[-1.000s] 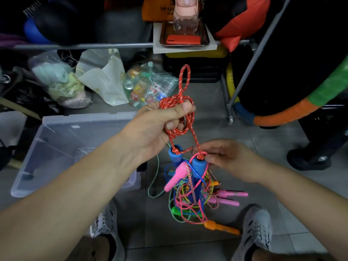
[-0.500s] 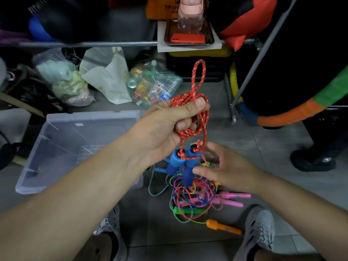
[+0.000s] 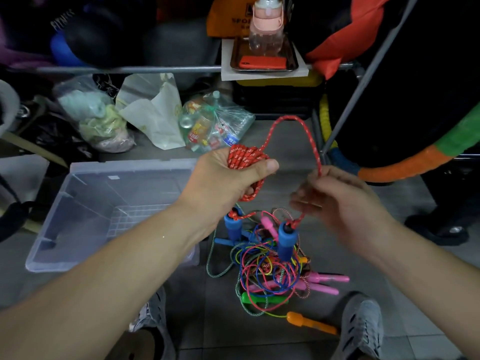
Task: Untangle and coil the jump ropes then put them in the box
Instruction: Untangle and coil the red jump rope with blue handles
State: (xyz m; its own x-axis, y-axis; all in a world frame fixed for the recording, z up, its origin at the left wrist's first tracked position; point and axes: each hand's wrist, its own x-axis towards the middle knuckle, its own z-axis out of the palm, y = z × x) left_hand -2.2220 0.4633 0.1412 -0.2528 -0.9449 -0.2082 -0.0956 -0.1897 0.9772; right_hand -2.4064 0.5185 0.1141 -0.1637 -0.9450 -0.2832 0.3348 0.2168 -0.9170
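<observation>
Now leftmost, clear box (image 3: 85, 203) on the floor, unchanged. Left hand (image 3: 223, 183) clamped on red rope coil (image 3: 245, 158), loop wider than before. Blue handles (image 3: 285, 239) dangling lower over tangled ropes (image 3: 270, 271). Right hand (image 3: 342, 203) raised, fingers (image 3: 306, 203) pinching the red strand.

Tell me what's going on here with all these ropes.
A person is coiling a red jump rope. The left hand grips the bundled coil, while the right hand holds a loose loop of the same rope; its two blue handles dangle below. On the floor underneath lies a tangled pile of other ropes, with pink, green and orange handles. The clear plastic box sits to the left with no ropes in it.
</observation>
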